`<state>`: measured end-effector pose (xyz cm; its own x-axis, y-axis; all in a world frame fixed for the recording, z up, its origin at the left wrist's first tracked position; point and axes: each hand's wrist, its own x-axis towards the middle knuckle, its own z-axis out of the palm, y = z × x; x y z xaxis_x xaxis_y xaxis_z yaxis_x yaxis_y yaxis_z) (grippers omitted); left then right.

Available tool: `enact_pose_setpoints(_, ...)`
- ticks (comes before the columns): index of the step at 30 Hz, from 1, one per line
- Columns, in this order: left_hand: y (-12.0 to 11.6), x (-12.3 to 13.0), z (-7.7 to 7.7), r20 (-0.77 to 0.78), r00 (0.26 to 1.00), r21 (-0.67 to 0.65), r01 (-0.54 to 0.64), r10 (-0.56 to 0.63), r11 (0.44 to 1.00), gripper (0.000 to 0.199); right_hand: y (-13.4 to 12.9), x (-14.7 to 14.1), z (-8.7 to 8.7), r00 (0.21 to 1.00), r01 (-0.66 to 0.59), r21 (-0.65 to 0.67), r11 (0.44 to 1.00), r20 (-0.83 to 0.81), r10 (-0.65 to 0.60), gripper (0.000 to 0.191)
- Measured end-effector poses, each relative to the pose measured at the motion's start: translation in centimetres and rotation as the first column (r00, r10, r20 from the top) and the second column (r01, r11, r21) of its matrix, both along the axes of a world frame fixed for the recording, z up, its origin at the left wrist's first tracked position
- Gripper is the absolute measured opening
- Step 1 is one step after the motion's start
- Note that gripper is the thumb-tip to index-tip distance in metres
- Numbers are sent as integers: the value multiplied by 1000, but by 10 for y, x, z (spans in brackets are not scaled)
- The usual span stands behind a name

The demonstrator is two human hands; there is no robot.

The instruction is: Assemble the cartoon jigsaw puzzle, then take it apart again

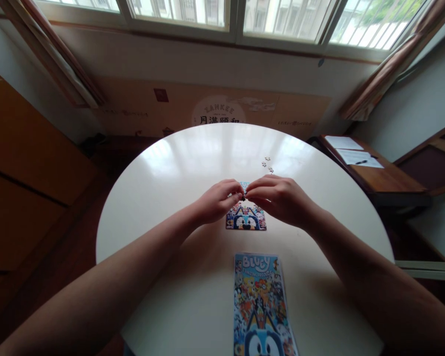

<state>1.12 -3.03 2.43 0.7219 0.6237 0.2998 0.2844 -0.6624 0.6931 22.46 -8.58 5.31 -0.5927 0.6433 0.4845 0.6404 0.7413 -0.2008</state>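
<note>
Poster point(261, 296) headed "BLUEY", smaller line beneath ending "PROJECT"; lies toward table's point(152, 198) near edge, running out of view. Board point(178, 113) beyond far edge: "ZANKEE", large Chinese characters under it, lower part cut off by the table. Count: one poster, one puzzle point(246, 221), at least three loose pieces point(264, 164). Puzzle mid-table, partly under the hands, its near edge facing the poster; loose pieces between its far right corner and table's far edge. Left hand point(222, 200): thumb and finger pinching a small dark piece point(244, 198) above the puzzle. Right hand point(282, 195): fingertips bunched at the same piece, cannot tell if gripping
</note>
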Motion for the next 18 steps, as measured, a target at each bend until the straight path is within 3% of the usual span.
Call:
enact_pose_setpoints(3, 0, -1, 0, -29, 999, 19, -33, 34, 999, 12, 2, 1, 0, 1000, -15, -21, 1000, -8, 15, 23)
enact_pose_setpoints(9, 10, -9, -4, -56, 954, 163, -283, 295, 945, 6, 10, 9, -10, 996, 82, -127, 989, -27, -86, 16)
enact_pose_setpoints(13, 11, -10, -8, -85, 951, 223, -274, 298, 936, 5, 15, 7, -25, 995, 91, -255, 963, -9, -96, 14)
enact_pose_setpoints(18, 9, -8, -11, -119, 955, 218, -244, 274, 945, 8, 20, 4, -37, 995, 92, -316, 944, -16, -102, 15)
